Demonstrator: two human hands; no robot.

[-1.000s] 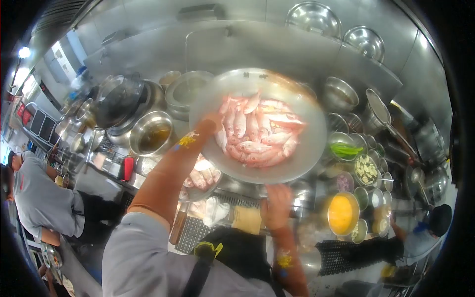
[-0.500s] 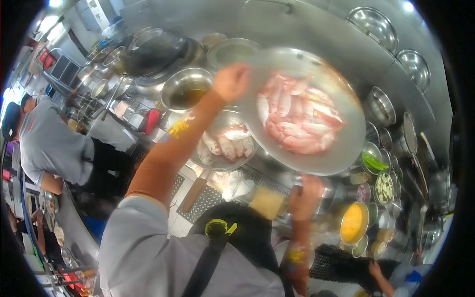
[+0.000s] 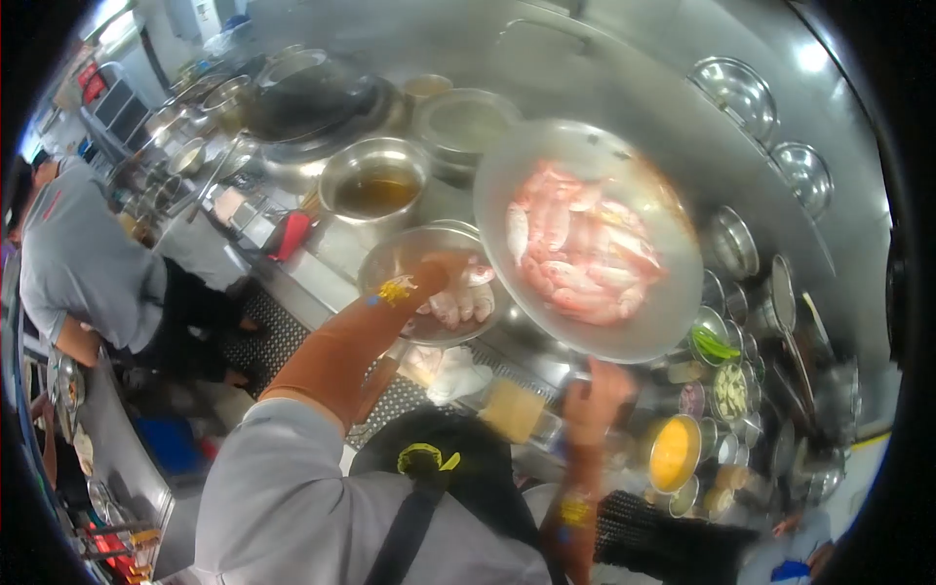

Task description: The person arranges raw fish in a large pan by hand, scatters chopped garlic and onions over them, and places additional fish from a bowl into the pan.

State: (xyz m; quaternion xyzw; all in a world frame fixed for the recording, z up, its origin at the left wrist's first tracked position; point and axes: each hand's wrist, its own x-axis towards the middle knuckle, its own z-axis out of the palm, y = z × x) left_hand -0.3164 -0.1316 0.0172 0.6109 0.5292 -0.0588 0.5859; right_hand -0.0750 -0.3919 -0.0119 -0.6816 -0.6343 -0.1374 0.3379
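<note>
A large wok (image 3: 507, 302) is tilted toward me, with several pink-red fish (image 3: 580, 249) lying together in it. My right hand (image 3: 597, 402) is closed around the wok's handle at its near edge. To the left of the wok stands a metal bowl (image 3: 375, 258) with more whole fish (image 3: 453, 305). My left hand (image 3: 447, 269) reaches down into this bowl at the fish. Blur and the angle hide its fingers, so I cannot see whether it grips a fish.
A pot of brown liquid (image 3: 375, 190) and a wide pan (image 3: 468, 122) stand behind the bowl. White cloths (image 3: 458, 378) lie in front. At right are a bowl of yellow liquid (image 3: 675, 453), green peppers (image 3: 715, 343) and several small containers. A co-worker (image 3: 93, 253) bends over at left.
My left hand has left the wok's far left rim and come down into the fish bowl. My right hand stays on the wok's handle. The view has shifted slightly.
</note>
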